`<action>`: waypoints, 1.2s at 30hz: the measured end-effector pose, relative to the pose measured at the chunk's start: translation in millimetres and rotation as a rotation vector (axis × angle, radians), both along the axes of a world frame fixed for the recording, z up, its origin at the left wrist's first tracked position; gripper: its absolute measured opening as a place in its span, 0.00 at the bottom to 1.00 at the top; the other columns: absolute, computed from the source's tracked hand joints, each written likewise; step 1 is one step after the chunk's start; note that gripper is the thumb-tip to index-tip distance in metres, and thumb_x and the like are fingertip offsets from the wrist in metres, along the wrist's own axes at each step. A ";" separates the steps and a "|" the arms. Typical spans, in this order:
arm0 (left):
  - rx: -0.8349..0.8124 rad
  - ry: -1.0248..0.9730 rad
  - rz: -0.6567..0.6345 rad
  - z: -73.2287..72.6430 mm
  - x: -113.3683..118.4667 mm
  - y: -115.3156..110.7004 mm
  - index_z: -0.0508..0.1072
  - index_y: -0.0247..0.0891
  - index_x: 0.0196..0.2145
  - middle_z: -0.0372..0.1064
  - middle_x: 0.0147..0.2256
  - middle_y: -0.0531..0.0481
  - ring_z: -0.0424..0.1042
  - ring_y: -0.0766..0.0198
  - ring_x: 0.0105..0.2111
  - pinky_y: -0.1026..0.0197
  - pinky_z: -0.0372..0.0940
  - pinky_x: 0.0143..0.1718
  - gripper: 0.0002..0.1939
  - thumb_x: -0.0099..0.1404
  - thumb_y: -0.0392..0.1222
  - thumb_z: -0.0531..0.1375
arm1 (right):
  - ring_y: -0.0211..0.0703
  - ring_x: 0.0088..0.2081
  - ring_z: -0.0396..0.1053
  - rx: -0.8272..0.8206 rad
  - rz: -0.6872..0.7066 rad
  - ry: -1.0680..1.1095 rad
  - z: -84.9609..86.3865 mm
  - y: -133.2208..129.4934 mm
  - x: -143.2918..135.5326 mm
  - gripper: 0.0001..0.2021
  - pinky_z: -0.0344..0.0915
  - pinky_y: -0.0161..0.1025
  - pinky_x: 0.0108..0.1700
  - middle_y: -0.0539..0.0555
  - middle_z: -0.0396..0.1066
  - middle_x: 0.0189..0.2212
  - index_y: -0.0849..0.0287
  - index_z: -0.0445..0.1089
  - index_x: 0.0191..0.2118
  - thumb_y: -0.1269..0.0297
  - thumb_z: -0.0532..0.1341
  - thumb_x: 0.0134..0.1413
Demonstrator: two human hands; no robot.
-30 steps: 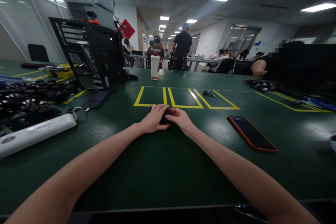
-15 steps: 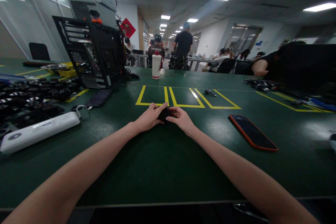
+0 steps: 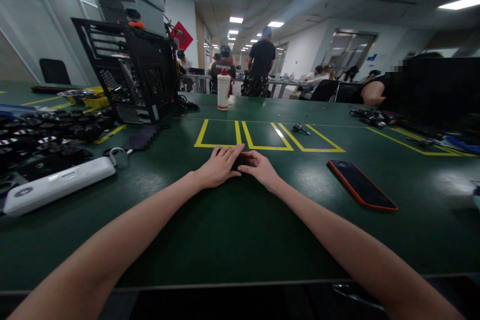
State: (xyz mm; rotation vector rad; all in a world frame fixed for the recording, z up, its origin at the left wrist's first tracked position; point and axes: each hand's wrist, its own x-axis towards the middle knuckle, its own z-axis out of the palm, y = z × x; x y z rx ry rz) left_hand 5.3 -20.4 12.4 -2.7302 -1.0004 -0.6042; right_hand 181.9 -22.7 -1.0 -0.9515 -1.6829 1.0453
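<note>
A small black object (image 3: 237,162) is held between my two hands, low over the green table (image 3: 225,230), just in front of the yellow tape outlines. My left hand (image 3: 221,166) wraps over its left side and top, hiding much of it. From the right, the fingertips and thumb of my right hand (image 3: 259,168) pinch its edge. Beyond my hands, a small dark metallic part (image 3: 301,129) lies in the right tape outline.
An orange-edged phone (image 3: 362,185) lies to the right. At the left are a white power strip (image 3: 62,186), a pile of black parts (image 3: 56,132) and an open computer case (image 3: 146,77). A white bottle (image 3: 223,92) stands farther back.
My left hand has shifted slightly right and its fingers now cover more of the black object. The view has tilted down a little. My right hand keeps its pinch.
</note>
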 end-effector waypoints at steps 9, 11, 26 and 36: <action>0.007 -0.014 -0.018 0.0 -0.3 1.9 0.48 0.38 0.54 0.50 0.55 0.40 0.51 0.51 0.54 0.46 0.44 0.52 0.32 0.58 0.54 0.53 | 0.41 0.42 0.65 -0.045 -0.030 0.082 -0.4 -4.5 -3.4 0.20 0.60 0.42 0.47 0.54 0.67 0.41 0.59 0.64 0.40 0.62 0.64 0.37; 0.020 -0.018 -0.014 -0.4 -0.2 1.5 0.48 0.37 0.53 0.50 0.54 0.39 0.51 0.51 0.54 0.46 0.43 0.52 0.32 0.57 0.54 0.53 | 0.40 0.41 0.66 -0.082 -0.012 0.123 -0.3 -5.7 -3.4 0.17 0.61 0.41 0.46 0.53 0.68 0.39 0.59 0.65 0.40 0.60 0.62 0.40; -0.030 -0.063 -0.046 1.2 -2.7 -0.4 0.49 0.37 0.52 0.51 0.53 0.39 0.51 0.51 0.53 0.46 0.43 0.53 0.30 0.57 0.52 0.53 | 0.40 0.43 0.65 -0.046 0.032 0.139 1.3 -7.6 -2.9 0.17 0.59 0.41 0.49 0.51 0.67 0.40 0.58 0.65 0.38 0.67 0.64 0.36; -0.066 -0.087 -0.044 -0.5 -1.6 1.5 0.49 0.38 0.53 0.52 0.53 0.40 0.51 0.51 0.53 0.46 0.42 0.53 0.31 0.56 0.52 0.54 | 0.39 0.40 0.65 -0.108 -0.030 0.140 1.6 -5.8 -2.8 0.17 0.60 0.42 0.47 0.51 0.67 0.36 0.57 0.64 0.40 0.61 0.62 0.40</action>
